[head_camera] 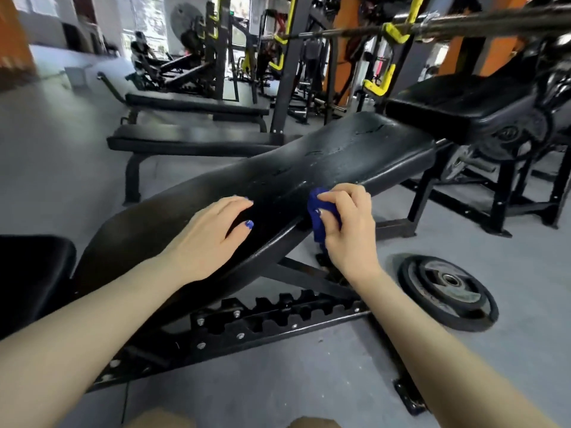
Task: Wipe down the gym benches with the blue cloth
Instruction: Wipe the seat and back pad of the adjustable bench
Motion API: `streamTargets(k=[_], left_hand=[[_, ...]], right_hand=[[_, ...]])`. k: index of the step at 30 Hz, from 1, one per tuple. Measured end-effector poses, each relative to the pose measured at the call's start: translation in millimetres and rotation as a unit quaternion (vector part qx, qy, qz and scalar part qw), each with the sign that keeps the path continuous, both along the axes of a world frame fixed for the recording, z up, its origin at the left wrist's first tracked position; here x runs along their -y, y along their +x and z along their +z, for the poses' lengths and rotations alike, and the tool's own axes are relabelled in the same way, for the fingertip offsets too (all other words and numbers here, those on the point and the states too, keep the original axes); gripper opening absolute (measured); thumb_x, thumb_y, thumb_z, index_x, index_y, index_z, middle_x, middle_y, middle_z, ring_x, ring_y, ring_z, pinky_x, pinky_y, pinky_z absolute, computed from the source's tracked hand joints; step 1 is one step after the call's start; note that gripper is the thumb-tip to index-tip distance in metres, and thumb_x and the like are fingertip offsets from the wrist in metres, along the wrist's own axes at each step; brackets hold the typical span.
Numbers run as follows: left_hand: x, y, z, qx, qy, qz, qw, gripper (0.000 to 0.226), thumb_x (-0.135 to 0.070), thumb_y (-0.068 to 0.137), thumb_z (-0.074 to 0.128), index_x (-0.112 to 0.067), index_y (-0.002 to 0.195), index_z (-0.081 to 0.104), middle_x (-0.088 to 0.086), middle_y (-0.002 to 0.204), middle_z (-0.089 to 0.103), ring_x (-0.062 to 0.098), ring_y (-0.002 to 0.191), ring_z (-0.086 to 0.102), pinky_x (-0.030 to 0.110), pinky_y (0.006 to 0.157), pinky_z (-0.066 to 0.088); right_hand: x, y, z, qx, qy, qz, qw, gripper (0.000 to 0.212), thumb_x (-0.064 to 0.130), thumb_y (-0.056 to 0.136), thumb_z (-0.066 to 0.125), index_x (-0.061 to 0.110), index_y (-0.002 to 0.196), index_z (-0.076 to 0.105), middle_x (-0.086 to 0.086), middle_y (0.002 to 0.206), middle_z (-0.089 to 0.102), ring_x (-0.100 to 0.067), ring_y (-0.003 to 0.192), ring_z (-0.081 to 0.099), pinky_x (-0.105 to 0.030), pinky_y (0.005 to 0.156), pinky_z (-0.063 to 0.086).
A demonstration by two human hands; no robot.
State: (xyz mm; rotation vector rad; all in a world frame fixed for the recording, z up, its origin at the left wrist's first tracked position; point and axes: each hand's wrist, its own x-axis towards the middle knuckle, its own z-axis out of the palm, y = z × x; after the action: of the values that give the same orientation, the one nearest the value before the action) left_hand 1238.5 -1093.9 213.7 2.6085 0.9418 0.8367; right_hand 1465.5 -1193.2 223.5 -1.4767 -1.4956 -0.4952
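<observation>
Right now the right hand (346, 230) has its grip curled tight around a bunched blue cloth (321, 216), thumb and fingers pinching it against the near side edge of the incline bench pad (324, 162). Much of the cloth is hidden inside the fist — only a crumpled, soft-looking wad and a short tail hanging below show. The left hand (207, 239) lies flat on the pad's top, fingers straight and loosely spread, holding nothing (its thumbnail is painted blue).

The pad is black, glossy vinyl, long and rounded at the ends, its surface cracked and wrinkled toward the far end. Beneath it a black steel frame carries a toothed adjustment rack (278, 313) studded with bolts. A round rubber-coated weight plate (448, 291) lies flat on the grey floor to the right — apart from the bench. Background racks are blurred.
</observation>
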Motion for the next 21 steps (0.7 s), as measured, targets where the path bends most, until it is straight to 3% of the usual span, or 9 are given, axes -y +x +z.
streamTargets(k=[6, 11, 13, 17, 21], left_hand=[[-8, 47, -1, 0.024, -0.045, -0.027, 0.998, 0.051, -0.039, 0.099, 0.036, -0.023, 0.148, 0.034, -0.012, 0.154, 0.028, 0.007, 0.143, 0.022, 0.036, 0.118, 0.022], [-15, 47, -10, 0.044, -0.035, -0.045, 0.997, 0.051, -0.034, 0.099, 0.038, -0.021, 0.148, 0.035, -0.01, 0.155, 0.028, 0.005, 0.145, 0.018, 0.028, 0.117, 0.015], [-14, 46, -9, 0.056, -0.036, -0.049, 0.997, 0.049, -0.032, 0.1, 0.039, -0.02, 0.148, 0.036, -0.009, 0.155, 0.029, 0.005, 0.144, 0.018, 0.027, 0.117, 0.014], [-14, 45, -9, 0.065, -0.04, -0.056, 0.995, 0.049, -0.028, 0.101, 0.038, -0.02, 0.149, 0.034, -0.01, 0.156, 0.027, 0.004, 0.145, 0.016, 0.024, 0.116, 0.011], [-15, 46, -10, 0.064, -0.035, -0.047, 0.996, 0.05, -0.03, 0.1, 0.038, -0.021, 0.149, 0.034, -0.011, 0.156, 0.027, 0.005, 0.144, 0.017, 0.029, 0.118, 0.015]], right_hand=[[4, 49, 12, -0.097, 0.085, -0.124, 0.984, 0.019, -0.001, 0.087, 0.059, 0.001, 0.105, 0.062, -0.015, 0.114, 0.052, -0.03, 0.109, 0.05, -0.01, 0.094, 0.033], [-2, -14, -54, -0.138, 0.05, -0.077, 0.986, 0.014, 0.003, 0.087, 0.06, 0.006, 0.101, 0.06, -0.009, 0.112, 0.052, -0.02, 0.107, 0.05, -0.029, 0.096, 0.042], [5, -59, -84, -0.174, 0.033, -0.035, 0.983, 0.013, 0.009, 0.089, 0.057, 0.012, 0.101, 0.056, -0.006, 0.112, 0.051, -0.016, 0.107, 0.05, -0.03, 0.093, 0.044], [22, -81, -90, -0.127, 0.012, 0.019, 0.992, 0.013, 0.009, 0.092, 0.054, 0.012, 0.104, 0.055, 0.0, 0.114, 0.05, -0.014, 0.106, 0.052, -0.022, 0.092, 0.042], [8, -59, -30, -0.023, 0.013, -0.059, 0.998, 0.016, 0.01, 0.092, 0.057, 0.007, 0.108, 0.061, -0.007, 0.112, 0.054, -0.017, 0.104, 0.049, -0.021, 0.094, 0.038]])
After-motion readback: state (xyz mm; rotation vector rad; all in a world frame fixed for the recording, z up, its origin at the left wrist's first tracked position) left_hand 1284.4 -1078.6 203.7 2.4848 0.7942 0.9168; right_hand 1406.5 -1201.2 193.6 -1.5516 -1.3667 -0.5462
